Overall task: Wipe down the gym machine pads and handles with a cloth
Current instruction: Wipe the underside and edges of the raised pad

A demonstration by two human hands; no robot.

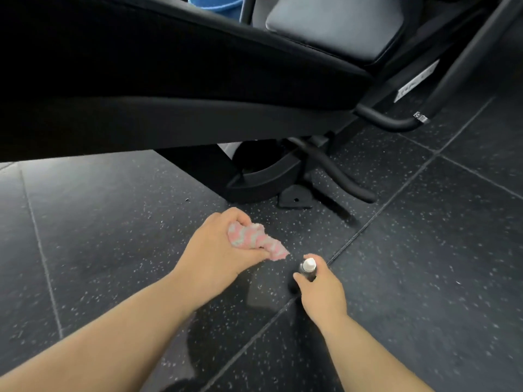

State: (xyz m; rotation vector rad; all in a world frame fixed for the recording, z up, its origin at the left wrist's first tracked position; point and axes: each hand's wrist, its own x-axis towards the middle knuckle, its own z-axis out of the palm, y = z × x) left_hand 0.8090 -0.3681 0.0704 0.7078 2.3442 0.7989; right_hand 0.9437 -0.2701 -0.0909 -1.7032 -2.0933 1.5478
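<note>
Right hand (321, 290) grip clamped round small bottle (308, 267), left hand (219, 247) grip bunching pink cloth (256, 241)

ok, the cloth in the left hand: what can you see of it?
The cloth is pink with pale zigzag stripes, fluffy like microfibre, bunched up. The left hand grips one end; the free end points toward the white-capped bottle in the right hand, without touching it. It is held over the dark speckled floor, clear of the machine.
</note>
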